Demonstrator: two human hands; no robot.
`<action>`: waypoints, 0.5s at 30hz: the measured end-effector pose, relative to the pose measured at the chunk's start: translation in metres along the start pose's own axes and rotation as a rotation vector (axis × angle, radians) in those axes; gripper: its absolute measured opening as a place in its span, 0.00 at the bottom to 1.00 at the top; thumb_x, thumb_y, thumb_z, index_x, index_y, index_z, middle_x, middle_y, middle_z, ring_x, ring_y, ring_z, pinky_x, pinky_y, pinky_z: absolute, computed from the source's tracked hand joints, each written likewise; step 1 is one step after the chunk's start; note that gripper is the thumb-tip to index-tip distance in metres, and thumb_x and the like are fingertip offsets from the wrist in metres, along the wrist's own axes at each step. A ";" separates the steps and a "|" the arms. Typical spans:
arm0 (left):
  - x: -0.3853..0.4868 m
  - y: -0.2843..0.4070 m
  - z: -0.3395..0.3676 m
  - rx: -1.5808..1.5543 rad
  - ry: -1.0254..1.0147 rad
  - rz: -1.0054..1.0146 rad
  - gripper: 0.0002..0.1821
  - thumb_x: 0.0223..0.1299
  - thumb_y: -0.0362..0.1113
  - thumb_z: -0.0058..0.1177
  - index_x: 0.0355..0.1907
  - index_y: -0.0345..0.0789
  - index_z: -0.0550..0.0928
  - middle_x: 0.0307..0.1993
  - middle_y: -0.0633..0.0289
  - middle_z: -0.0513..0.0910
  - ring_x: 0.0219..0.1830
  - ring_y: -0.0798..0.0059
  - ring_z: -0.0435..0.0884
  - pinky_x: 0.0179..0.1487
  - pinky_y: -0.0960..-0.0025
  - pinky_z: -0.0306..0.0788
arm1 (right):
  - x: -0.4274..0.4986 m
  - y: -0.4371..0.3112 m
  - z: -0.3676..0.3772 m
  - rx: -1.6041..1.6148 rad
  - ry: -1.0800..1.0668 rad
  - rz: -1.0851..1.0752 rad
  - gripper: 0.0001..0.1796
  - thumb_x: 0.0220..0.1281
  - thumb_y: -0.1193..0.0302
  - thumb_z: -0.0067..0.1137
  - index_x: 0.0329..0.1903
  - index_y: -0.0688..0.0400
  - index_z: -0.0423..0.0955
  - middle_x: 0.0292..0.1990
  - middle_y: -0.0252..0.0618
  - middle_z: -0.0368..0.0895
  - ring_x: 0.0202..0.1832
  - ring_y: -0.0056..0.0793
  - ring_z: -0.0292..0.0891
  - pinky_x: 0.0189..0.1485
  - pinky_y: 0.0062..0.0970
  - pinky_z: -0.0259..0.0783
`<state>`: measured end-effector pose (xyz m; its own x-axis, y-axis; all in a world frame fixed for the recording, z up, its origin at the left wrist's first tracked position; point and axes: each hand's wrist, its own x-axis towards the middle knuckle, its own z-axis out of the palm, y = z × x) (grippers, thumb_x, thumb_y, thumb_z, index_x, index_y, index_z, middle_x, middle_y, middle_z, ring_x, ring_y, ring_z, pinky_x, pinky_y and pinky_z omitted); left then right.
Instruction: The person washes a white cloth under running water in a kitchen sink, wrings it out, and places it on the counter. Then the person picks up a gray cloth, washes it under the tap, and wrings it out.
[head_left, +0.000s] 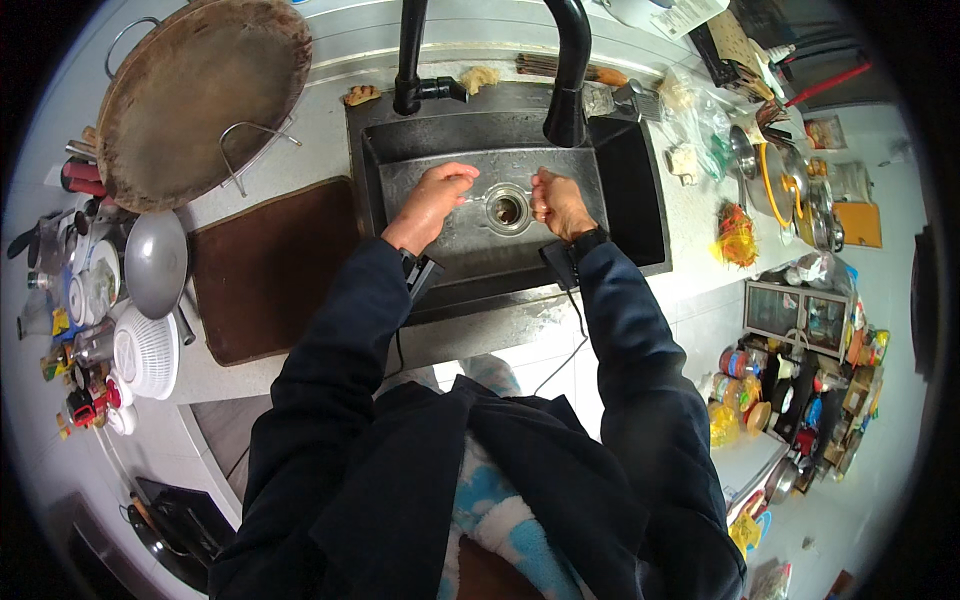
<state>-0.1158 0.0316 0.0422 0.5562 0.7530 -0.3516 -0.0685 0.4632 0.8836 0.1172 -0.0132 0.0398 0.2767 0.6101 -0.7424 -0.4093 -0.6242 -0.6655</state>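
Both of my hands are over the black sink basin (480, 247), on either side of its round metal drain (508, 211). My left hand (436, 201) is wet, its fingers loosely bent and pointing right, with nothing seen in it. To the right of the drain, my right hand (561, 202) is curled into a loose fist, and no object shows in it. Above the basin hangs the black faucet spout (566, 112), near my right hand. I see no clear stream of water from it. A strapped black device sits at each wrist.
Left of the sink lies a brown drying mat (277, 277), with a large round wooden board (206, 105) leaning behind it. A white colander (146, 352) and a grey wok (156, 264) stand farther left. On the right counter are a red netted bundle (736, 234) and a glass-lidded pot (772, 184).
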 end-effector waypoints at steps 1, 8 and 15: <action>-0.003 0.001 0.005 0.013 0.013 0.005 0.14 0.66 0.38 0.51 0.50 0.35 0.81 0.47 0.65 0.78 0.50 0.77 0.72 0.52 0.69 0.66 | 0.001 -0.001 -0.006 0.017 -0.008 -0.036 0.16 0.72 0.62 0.42 0.26 0.52 0.65 0.14 0.26 0.58 0.11 0.20 0.49 0.13 0.26 0.46; -0.014 -0.005 0.067 0.094 0.045 0.041 0.13 0.66 0.38 0.52 0.48 0.34 0.82 0.45 0.65 0.80 0.46 0.78 0.74 0.49 0.71 0.67 | -0.008 -0.018 -0.038 0.052 -0.065 -0.152 0.17 0.67 0.61 0.42 0.21 0.46 0.58 0.13 0.25 0.55 0.11 0.22 0.47 0.15 0.26 0.44; -0.013 -0.003 0.153 0.197 -0.049 -0.012 0.13 0.68 0.44 0.51 0.46 0.38 0.82 0.45 0.69 0.81 0.48 0.82 0.74 0.50 0.72 0.65 | -0.053 -0.041 -0.084 -0.019 -0.490 -0.139 0.10 0.66 0.65 0.43 0.33 0.56 0.71 0.23 0.29 0.69 0.22 0.22 0.61 0.24 0.24 0.58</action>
<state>0.0034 -0.0510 0.0916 0.5959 0.7221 -0.3515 0.0992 0.3681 0.9245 0.1925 -0.0607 0.1003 -0.1147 0.8424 -0.5264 -0.3805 -0.5268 -0.7601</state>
